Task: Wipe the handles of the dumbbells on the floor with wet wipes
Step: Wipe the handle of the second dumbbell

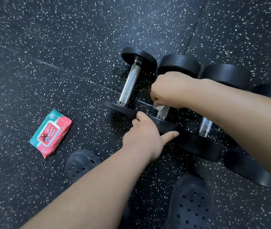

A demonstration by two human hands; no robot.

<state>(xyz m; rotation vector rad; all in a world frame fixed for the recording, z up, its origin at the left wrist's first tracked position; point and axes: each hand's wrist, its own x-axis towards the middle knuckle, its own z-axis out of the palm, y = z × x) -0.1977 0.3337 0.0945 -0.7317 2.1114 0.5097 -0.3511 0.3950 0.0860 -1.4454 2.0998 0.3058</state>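
Note:
Several black dumbbells with knurled steel handles lie side by side on the speckled rubber floor. The leftmost dumbbell's handle [130, 84] is bare. My right hand [169, 90] is wrapped round the second dumbbell's handle [162, 111], gripping a white wet wipe [159, 107] against it. My left hand [145, 134] grips the near weight head [167, 125] of that same dumbbell, fingers curled over its edge and thumb stretched along its face. A third handle [205, 127] shows below my right forearm.
A red and teal pack of wipes [51, 133] lies on the floor to the left. My two dark perforated clogs [80, 164] [190, 202] stand at the bottom. A further dumbbell head [253, 169] sits at the right. A floor-mat seam runs diagonally.

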